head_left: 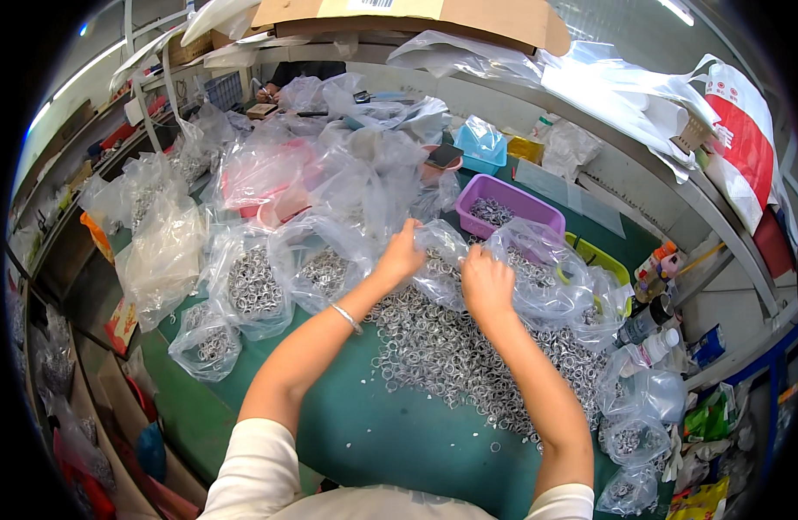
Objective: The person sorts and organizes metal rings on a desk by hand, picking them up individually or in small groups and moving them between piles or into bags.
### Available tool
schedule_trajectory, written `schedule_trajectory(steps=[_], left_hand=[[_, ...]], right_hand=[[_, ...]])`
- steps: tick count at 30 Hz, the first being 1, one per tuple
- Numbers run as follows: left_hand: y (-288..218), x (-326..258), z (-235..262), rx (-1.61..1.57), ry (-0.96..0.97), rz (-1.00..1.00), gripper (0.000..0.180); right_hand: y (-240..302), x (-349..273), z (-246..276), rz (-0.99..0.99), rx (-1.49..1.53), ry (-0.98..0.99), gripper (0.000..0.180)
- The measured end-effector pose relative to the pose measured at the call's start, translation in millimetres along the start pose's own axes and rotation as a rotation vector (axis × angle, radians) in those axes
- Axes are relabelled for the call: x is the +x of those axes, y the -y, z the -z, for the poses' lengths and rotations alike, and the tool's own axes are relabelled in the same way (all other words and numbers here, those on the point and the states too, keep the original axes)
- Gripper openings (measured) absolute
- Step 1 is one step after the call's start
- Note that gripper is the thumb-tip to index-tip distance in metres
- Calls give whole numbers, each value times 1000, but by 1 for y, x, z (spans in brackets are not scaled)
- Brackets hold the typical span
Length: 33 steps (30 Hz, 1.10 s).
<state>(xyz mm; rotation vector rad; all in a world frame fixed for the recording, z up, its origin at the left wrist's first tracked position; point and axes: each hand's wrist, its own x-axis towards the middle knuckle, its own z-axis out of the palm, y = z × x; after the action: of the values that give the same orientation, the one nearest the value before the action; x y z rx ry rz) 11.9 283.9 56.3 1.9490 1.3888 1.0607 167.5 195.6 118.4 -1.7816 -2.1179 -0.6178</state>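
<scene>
My left hand (402,254), below a silver bangle on the wrist, pinches the rim of a clear plastic bag (441,260). My right hand (487,282) is closed on the same bag's other side. Small metal rings show through the bag's film. Under and in front of it spreads a wide heap of loose silver-grey rings (468,360). To the left of my left hand stand open clear bags of rings, one of them a fuller bag (256,282). Right of my right hand lies another clear bag (546,269), also with rings in it.
Behind the heap stands a purple tub (520,204) with rings inside. A green tub (598,260), a blue basket (480,147) and a pink tub (269,178) are nearby. Bottles (655,347) line the right edge of the green table (356,442). A shelf with cardboard (416,19) hangs above.
</scene>
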Motion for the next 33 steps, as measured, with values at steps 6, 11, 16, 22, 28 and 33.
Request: schedule_trajectory(steps=[6, 11, 16, 22, 28, 33], left_hand=[[1, 0, 25, -355, 262, 153, 38], [17, 0, 12, -527, 27, 63, 38], [16, -1, 11, -1009, -97, 264, 37], [1, 2, 33, -1434, -119, 495, 38], [9, 10, 38, -1632, -168, 686, 40], [15, 19, 52, -1779, 0, 768, 26]], right_hand=[[-3, -20, -4, -25, -59, 307, 8], [-13, -12, -32, -316, 673, 118, 17], [-2, 1, -40, -883, 1791, 1, 19], [-7, 25, -36, -1377, 2380, -104, 20], [-10, 38, -47, -1458, 2515, -46, 16], [-4, 36, -29, -1088, 2235, 83, 16]])
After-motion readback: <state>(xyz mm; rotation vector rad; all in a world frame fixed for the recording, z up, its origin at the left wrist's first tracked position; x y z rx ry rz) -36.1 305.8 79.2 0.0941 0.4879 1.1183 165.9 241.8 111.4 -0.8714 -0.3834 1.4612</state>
